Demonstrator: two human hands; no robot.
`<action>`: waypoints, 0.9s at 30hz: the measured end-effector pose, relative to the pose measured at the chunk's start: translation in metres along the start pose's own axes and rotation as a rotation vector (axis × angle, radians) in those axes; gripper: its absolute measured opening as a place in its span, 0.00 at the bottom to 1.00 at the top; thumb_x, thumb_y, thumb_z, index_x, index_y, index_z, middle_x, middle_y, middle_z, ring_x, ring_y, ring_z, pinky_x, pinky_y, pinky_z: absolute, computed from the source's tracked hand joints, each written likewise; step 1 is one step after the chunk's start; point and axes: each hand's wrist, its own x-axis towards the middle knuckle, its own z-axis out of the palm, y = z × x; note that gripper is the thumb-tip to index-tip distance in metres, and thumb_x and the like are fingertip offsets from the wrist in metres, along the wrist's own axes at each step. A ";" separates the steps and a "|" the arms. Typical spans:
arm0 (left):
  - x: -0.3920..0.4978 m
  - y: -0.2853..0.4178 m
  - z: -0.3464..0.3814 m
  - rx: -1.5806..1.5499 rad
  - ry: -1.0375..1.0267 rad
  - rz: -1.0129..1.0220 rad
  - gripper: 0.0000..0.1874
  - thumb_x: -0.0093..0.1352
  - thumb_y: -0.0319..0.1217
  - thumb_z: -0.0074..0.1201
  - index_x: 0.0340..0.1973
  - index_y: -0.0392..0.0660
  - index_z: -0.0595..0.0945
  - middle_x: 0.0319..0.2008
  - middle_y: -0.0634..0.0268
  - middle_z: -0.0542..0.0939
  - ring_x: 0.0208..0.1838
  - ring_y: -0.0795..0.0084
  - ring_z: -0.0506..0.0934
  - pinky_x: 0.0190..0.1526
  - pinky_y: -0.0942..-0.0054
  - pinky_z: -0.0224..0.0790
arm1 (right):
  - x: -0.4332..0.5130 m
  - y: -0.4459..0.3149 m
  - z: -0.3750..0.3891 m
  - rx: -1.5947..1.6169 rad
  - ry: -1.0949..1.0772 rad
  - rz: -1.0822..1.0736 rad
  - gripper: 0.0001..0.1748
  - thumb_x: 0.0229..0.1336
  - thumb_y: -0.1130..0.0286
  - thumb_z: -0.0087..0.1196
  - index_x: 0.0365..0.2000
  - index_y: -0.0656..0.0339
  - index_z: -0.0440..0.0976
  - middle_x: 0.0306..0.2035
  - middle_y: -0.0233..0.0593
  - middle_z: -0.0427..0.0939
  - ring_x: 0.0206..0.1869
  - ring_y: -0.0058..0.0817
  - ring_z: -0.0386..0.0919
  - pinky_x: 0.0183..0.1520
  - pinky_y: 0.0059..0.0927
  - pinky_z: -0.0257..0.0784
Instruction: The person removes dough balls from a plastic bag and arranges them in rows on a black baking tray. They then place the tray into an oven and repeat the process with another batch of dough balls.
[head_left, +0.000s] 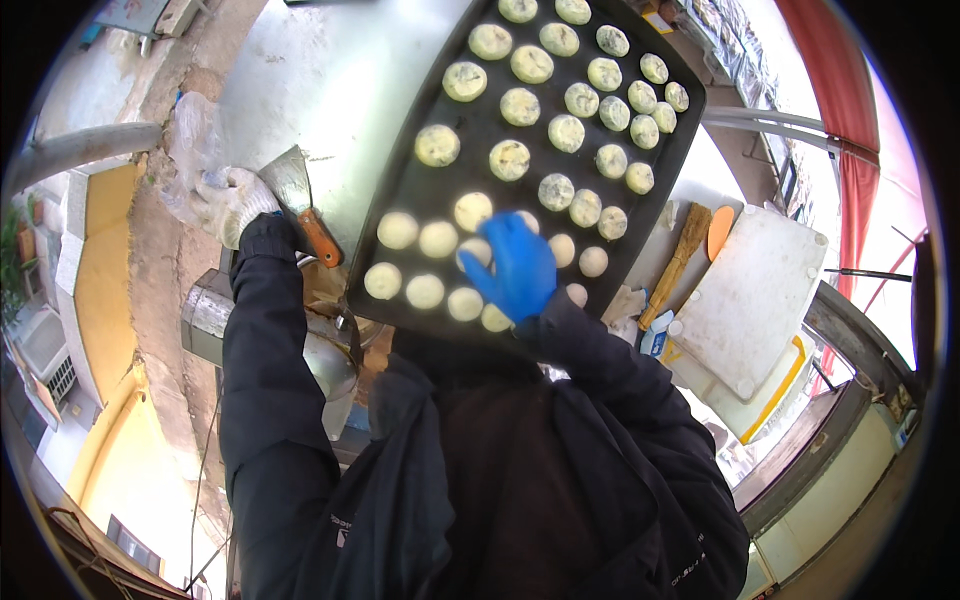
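My right hand (517, 262), in a blue glove, reaches over the near part of a black baking tray (469, 131). Its thumb and fingers are at a pale dough round (474, 255), partly hidden by the hand; whether it grips the round cannot be told. Pale, smooth rounds lie near me, while farther rows hold flattened rounds with dark patches, such as this dough cake (509, 160). My left hand (238, 201), in a white knitted glove, is at the metal table's left edge beside a clear plastic bag (196, 139). Its grasp on the bag is unclear.
A scraper (319, 236) with an orange handle lies between my left hand and the tray, on the metal table (330, 82). Right of the tray are a wooden stick (679, 262) and a white board or lid (750, 300). A metal pole (90, 150) runs at left.
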 end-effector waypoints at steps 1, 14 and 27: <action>0.000 0.000 0.000 0.010 -0.003 0.025 0.33 0.73 0.48 0.44 0.73 0.52 0.72 0.76 0.47 0.67 0.71 0.40 0.72 0.67 0.49 0.71 | 0.009 -0.003 -0.001 -0.061 0.071 0.007 0.23 0.62 0.58 0.66 0.53 0.56 0.76 0.44 0.49 0.77 0.42 0.51 0.80 0.41 0.51 0.77; 0.001 0.000 -0.006 0.055 -0.064 -0.020 0.33 0.73 0.46 0.45 0.74 0.53 0.71 0.75 0.49 0.68 0.69 0.41 0.73 0.66 0.49 0.72 | 0.027 0.033 0.001 0.076 -0.023 0.003 0.19 0.62 0.63 0.64 0.51 0.56 0.76 0.56 0.47 0.81 0.50 0.50 0.84 0.48 0.47 0.81; -0.001 -0.012 0.001 0.062 -0.001 0.000 0.33 0.73 0.46 0.45 0.72 0.51 0.73 0.74 0.48 0.68 0.69 0.41 0.73 0.65 0.48 0.72 | -0.023 0.001 0.025 -0.137 -0.267 0.063 0.24 0.52 0.67 0.65 0.48 0.61 0.72 0.42 0.47 0.73 0.38 0.46 0.81 0.34 0.49 0.79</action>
